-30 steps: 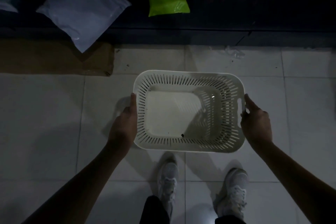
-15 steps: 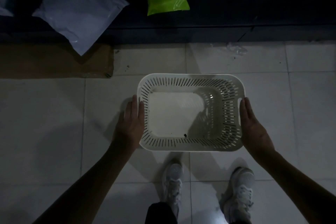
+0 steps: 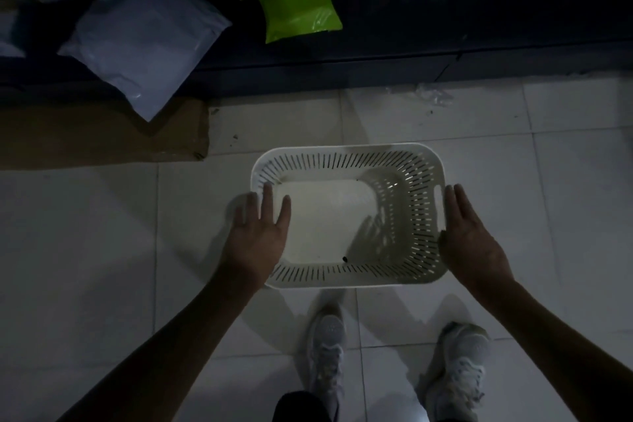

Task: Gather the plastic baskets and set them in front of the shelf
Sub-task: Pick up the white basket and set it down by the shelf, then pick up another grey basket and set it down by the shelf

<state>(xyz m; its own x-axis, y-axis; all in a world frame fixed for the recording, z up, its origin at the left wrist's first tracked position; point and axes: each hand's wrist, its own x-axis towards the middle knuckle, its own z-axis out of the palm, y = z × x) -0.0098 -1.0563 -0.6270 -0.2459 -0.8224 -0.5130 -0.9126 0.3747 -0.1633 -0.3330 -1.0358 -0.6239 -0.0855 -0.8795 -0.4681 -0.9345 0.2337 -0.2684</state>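
Observation:
A white slotted plastic basket [image 3: 329,219] rests on the tiled floor, a short way in front of the dark shelf [image 3: 411,58]. It is empty apart from a small dark speck near its front wall. My left hand [image 3: 257,233] hovers over the basket's left rim with fingers spread, holding nothing. My right hand [image 3: 469,236] is flat beside the right wall, fingers straight, just off the handle slot.
A white padded mailer [image 3: 144,41] and a green mailer [image 3: 298,10] hang over the shelf edge. Flat cardboard [image 3: 102,134] lies on the floor at the left. My two sneakers [image 3: 325,346] stand just behind the basket. A scrap of clear plastic [image 3: 431,96] lies by the shelf base.
The basket went down from my grip onto the floor. Both hands let go of its sides and opened; the left one now spreads over the left rim.

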